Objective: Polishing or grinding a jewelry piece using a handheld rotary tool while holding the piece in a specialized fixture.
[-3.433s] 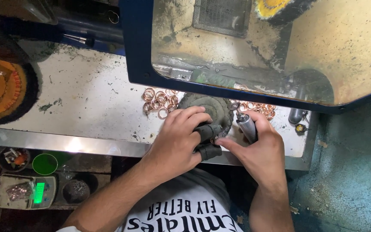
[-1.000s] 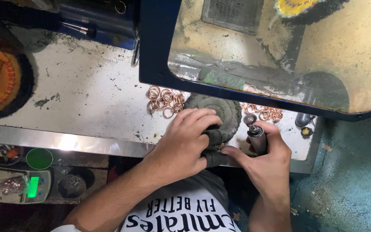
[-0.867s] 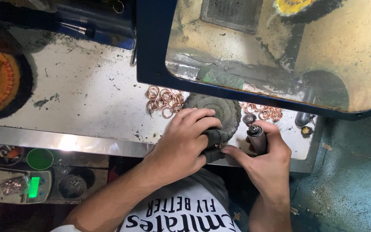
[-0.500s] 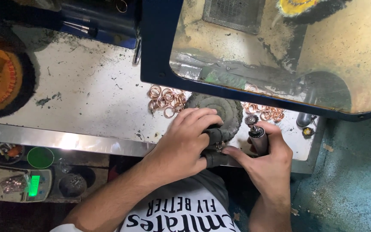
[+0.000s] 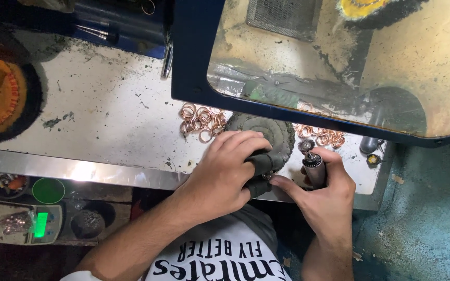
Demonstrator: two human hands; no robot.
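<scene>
Left hand: my left hand [image 5: 225, 174] was curled shut over something small at the near edge of the bench; two fingertips wore dark sleeves [image 5: 260, 162]. What sat between them I could not tell.
Right hand: my right hand [image 5: 321, 190] was wrapped round the grey metal handpiece of a rotary tool [image 5: 314, 169], with its small bristle wheel [image 5: 305, 145] pointing away from me, near my left fingers.
Why held so: I judged both hands sat low and close together to steady the small piece against the tool.
Dark round pad: the dirty grey disc-shaped pad [image 5: 266, 132] lay just beyond my left fingers.
Copper rings, left: a loose heap of coppery metal rings [image 5: 200, 118] lay beside the pad.
Copper rings, right: a second heap [image 5: 323, 136] lay on the other side, near the tool tip.
Bench: the scuffed white worktop [image 5: 105, 119] carried it all, under the blue-framed dusty clear shield [image 5: 194, 62].
</scene>
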